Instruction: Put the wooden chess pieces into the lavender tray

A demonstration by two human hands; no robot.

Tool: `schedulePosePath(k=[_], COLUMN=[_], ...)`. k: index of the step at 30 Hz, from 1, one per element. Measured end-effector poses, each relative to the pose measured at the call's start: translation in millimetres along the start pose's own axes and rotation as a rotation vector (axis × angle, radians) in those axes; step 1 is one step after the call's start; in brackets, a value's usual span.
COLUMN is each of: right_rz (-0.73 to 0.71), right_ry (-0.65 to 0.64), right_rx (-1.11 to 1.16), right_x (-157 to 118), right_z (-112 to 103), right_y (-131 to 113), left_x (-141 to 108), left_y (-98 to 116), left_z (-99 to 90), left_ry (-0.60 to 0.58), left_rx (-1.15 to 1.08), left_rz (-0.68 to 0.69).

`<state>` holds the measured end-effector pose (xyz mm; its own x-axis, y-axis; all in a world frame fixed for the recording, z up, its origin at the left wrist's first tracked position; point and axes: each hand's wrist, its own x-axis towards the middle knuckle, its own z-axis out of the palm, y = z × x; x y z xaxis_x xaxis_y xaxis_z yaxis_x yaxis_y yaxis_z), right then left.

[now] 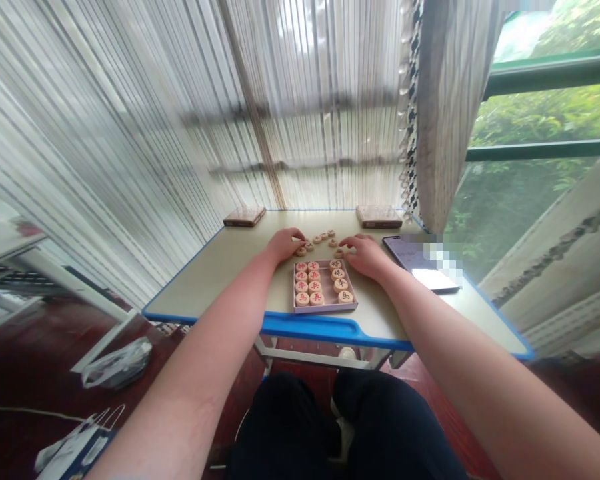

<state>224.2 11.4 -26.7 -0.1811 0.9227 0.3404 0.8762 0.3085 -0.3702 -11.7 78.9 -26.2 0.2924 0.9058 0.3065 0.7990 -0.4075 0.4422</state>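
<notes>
Two red-marked piece columns [315, 287], one black-marked column [341, 285], inside box [325, 309]

Red-lettered pieces [302, 287]: read 帥, 車, 馬 and, three times, 兵
Black-lettered pieces [341, 285]: showed 車 and 馬
Loose pieces [317, 239]: were illegible

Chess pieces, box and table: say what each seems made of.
Chess pieces: probably smooth wood, given their pale tan color and rounded edges; plastic is possible. Box: likely matte cardboard, from its thin, flat walls. Table: top perhaps smooth laminate, being plain cream; its blue edging looks like molded plastic, smoothly rounded.
</notes>
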Motion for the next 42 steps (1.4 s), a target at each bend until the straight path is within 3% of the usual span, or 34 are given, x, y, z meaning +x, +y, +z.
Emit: schedulePosePath(k=[8,14,18,24,33,42], right_rz=[-0.033,-0.112,-0.212,-0.327,-0.35,-0.302], right_ry=[0.047,0.174,0.223,0.338,0.444,0.434], right_rx=[0.015,0.039,0.057,0.063,-0.053,0.002], right_x=[-0.4,-4.1,-7.3,-7.6,-8.8,-9.6], right_z=[-1.7,-7.7,-11.5,-12.7,-12.4,-14.6], right_y=[2.0,-9.0,-17.5,-24.0,-38.5,-41.6], left_x=[1.4,-3.4,-6.5,-14.5,-19.0,-21.2], left_y=[-0.1,14.5,28.5,49.5,55.4,61.4], left_z=[2.6,-1.4,-2.4,-9.7,-13.6,-16.9], left_ry=[-0.062,0.052,0.07,-0.066,-0.143,-0.171], left_rx=[-0.139,-0.242,-0.523,-0.919,-0.929,-0.939], left_rz=[-0.006,-0.034,-0.068,-0.157,-0.071,-0.029])
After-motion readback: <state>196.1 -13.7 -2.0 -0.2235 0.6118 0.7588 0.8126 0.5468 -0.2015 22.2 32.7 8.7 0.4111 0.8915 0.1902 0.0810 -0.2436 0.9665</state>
